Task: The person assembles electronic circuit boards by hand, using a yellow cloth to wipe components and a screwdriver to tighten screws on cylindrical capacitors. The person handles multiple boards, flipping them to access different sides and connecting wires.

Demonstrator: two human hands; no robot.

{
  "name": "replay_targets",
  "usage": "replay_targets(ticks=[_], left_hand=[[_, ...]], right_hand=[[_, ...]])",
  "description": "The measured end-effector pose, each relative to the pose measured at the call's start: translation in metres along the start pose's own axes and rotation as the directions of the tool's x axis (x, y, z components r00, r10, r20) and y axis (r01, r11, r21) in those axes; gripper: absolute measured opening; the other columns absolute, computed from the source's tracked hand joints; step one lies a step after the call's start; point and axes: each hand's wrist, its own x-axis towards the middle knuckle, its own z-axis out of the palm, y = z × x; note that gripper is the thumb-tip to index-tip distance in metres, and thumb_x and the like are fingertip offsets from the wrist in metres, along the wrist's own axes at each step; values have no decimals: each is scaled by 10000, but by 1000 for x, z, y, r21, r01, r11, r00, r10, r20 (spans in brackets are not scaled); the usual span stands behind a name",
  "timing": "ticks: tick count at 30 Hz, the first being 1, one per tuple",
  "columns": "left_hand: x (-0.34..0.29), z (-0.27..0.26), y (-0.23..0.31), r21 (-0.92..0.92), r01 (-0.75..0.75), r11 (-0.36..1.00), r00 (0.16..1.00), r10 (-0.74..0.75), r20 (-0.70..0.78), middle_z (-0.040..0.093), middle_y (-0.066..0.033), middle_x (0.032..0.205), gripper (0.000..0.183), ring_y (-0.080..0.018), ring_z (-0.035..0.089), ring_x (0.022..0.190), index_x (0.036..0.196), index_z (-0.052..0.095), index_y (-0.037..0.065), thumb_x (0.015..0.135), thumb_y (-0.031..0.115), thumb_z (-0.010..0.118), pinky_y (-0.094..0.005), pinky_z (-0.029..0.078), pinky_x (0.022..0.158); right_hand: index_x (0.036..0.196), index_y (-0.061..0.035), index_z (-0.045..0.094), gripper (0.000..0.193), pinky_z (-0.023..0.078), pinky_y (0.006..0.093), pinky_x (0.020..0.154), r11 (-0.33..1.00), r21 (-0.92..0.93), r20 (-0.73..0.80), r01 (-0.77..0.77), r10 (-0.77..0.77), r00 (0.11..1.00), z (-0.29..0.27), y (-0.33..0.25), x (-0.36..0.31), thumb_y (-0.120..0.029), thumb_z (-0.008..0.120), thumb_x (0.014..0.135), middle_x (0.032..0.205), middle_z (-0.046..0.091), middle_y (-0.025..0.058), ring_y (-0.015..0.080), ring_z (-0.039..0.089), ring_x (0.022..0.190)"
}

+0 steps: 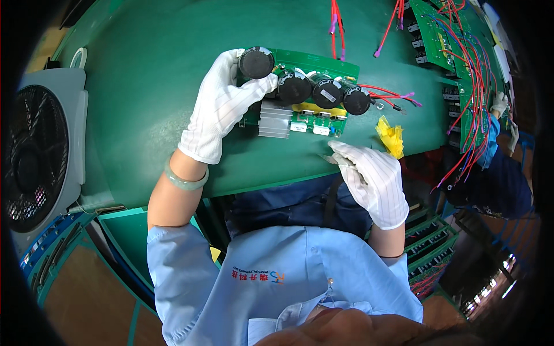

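A green circuit board [314,63] lies on the green table [156,63], carrying several black cylindrical capacitors [326,92] and a silver heat sink [275,119]. My left hand [222,106], in a white striped glove, grips the board's left end, fingers by the leftmost capacitor [256,62]. My right hand [372,176], gloved too, rests at the table's near edge, closed on a small thin tool [333,158] whose tip points left. Red wires [389,95] trail from the board's right side.
A yellow scrap [391,135] lies just right of the board. More green boards with red wiring [461,63] are stacked at the right, where another person's gloved hand [499,104] works. A grey fan [40,150] stands at the left, a tape roll [79,56] behind it.
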Motion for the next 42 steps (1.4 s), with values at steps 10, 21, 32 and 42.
replay_targets(ticks=[10,21,32,42], left_hand=[[3,-1,-4,83,-25,996,999,27,-21,631,-118,1101,569,-131,602,1011,1211,524,-87,841,231,817,-286,517,913],[5,-3,-8,68,-41,997,999,43,-27,646,-99,1086,563,-129,608,1002,1192,550,-68,822,246,836,-290,508,931],[5,-2,-10,121,-40,992,999,44,-32,646,-101,1090,567,-132,608,1007,1197,551,-59,821,253,839,-291,507,930],[4,-1,-11,86,-56,995,998,59,-27,641,-104,1098,580,-131,617,997,1209,540,-58,820,248,843,-289,524,909]], right_hand=[[1160,-101,711,411,525,361,706,997,-77,-239,30,-48,970,18,-2,14,-38,772,758,957,668,95,269,645,824],[1154,-108,733,483,512,344,667,899,-420,-188,128,-224,956,13,2,25,-41,710,676,935,646,72,233,647,797],[1144,-111,733,453,520,347,657,899,-411,-138,152,-226,964,8,2,30,-49,710,696,917,650,74,226,654,792],[1149,-109,729,450,521,351,667,899,-412,-120,152,-219,968,6,1,31,-67,698,701,933,652,73,229,653,805]])
